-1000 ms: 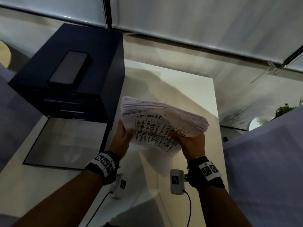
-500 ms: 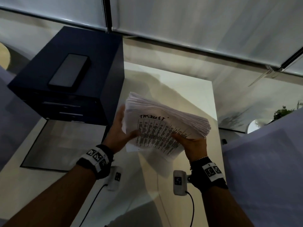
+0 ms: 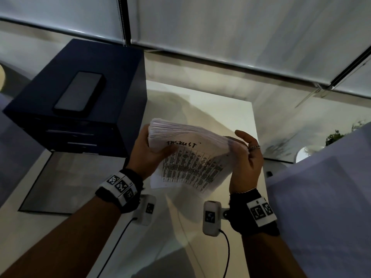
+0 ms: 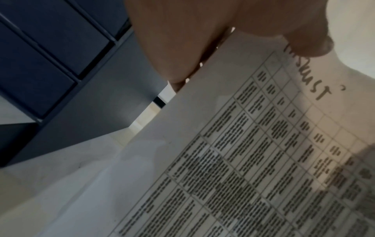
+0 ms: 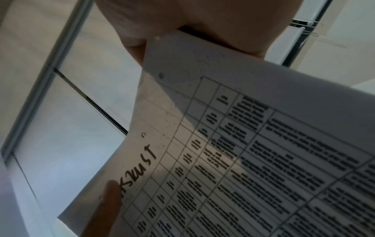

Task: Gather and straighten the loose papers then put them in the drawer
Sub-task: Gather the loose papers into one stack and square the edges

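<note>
A thick stack of papers (image 3: 190, 163) hangs in the air over the white table (image 3: 220, 109), with a printed table and a handwritten heading on its front sheet. My left hand (image 3: 144, 155) grips the stack's left end, thumb on the front sheet and fingers behind. My right hand (image 3: 249, 157) lies flat against the stack's right edge with its fingers straight. The left wrist view shows the papers (image 4: 243, 160) under my left hand (image 4: 182, 40). In the right wrist view my right hand (image 5: 202, 19) touches a corner of the papers (image 5: 263, 144). The dark blue drawer unit (image 3: 80, 109) stands to the left with its visible drawer fronts closed.
A black phone (image 3: 80, 93) lies on top of the drawer unit. A dark-rimmed grey rectangle (image 3: 66, 181) lies in front of the unit's base; I cannot tell if it is a pulled-out drawer. A pale surface (image 3: 321, 197) fills the right side, and a plant (image 3: 337, 135) stands behind it.
The right hand has let go of the stack's lower right corner and now lies flat against its right edge. The left hand has shifted up to grip the left end.
</note>
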